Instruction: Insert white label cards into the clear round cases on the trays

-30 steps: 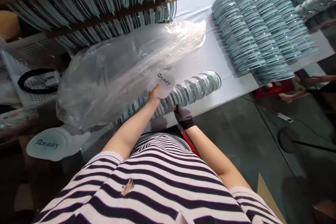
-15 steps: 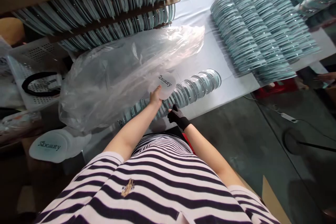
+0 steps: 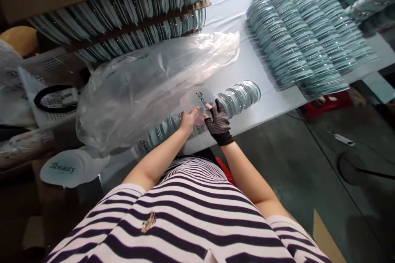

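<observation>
My left hand [image 3: 188, 120] and my right hand [image 3: 219, 120], the right in a black fingerless glove, both grip a round frosted disc [image 3: 200, 99] printed with "Sbeauty". The disc is held just above a lying row of round glass-fronted cases [image 3: 237, 98] on the white table [image 3: 247, 65]. A big clear plastic bag [image 3: 148, 86] lies right behind my left hand and partly covers the row.
Tall stacks of the same pale blue cases [image 3: 296, 45] fill the table's far right. Two shelves of upright cases [image 3: 129, 8] run along the top left. A pile of printed discs [image 3: 66, 167] sits lower left, beside a white perforated basket [image 3: 46, 86].
My gloved right hand rose from the table edge and took hold of the disc's right side. The disc shifted a little to the right and turned.
</observation>
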`<state>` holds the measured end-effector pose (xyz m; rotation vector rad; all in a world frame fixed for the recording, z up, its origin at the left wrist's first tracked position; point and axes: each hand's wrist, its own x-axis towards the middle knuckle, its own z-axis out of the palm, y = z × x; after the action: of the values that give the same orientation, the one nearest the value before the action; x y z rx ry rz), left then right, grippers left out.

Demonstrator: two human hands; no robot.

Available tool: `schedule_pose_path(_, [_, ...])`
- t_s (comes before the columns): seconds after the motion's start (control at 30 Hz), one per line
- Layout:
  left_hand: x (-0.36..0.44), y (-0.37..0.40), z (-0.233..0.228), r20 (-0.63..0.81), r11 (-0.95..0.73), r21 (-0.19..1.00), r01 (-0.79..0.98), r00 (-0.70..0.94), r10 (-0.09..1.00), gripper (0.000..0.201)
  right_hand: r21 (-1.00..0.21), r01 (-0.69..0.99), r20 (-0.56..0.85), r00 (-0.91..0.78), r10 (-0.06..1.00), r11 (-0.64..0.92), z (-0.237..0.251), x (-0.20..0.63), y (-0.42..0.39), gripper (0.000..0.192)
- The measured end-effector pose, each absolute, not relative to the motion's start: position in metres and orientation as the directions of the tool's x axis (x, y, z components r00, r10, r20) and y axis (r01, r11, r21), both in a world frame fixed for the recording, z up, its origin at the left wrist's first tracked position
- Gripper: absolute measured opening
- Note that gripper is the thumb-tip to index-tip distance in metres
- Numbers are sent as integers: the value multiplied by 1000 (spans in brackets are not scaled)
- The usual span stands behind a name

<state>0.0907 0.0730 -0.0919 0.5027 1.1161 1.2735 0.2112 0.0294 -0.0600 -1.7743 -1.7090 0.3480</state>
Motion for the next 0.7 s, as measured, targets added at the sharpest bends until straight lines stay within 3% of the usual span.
schedule_pose_path(0.1, [89, 67, -87, -360, 278, 831, -482, -86, 929, 32, -617, 786, 345, 220, 912, 44, -64, 199, 23, 54])
schedule_pose_path(0.2, [87, 66, -83, -329, 265, 820, -508, -38, 943, 35, -657, 748, 303, 375, 876, -93, -63, 205, 27, 63])
schedule_pose_path(0.33, [83, 67, -82, -334, 256, 828, -500, -72, 940, 33, -690, 724, 301, 304, 904, -14, -52, 205, 31, 58])
schedule_pose_path(0.4, [83, 67, -82, -362, 287, 810, -511, -51, 931, 31, -775, 631, 216, 316, 924, -35, -49, 199, 30, 55])
schedule_pose_path(0.5, [80, 72, -79, -376, 310, 755, -578, 5, 927, 30, -860, 462, -1, 420, 908, -215, -50, 198, 19, 54])
schedule_pose_path(0.6, [69, 85, -76, -429, 284, 711, -643, -77, 900, 33, -744, 536, -64, 538, 841, -399, -52, 211, -17, 56])
schedule_pose_path(0.7, [51, 100, -81, -500, 266, 698, -665, -186, 846, 34, -476, 754, -123, 453, 883, -453, -56, 220, -71, 53])
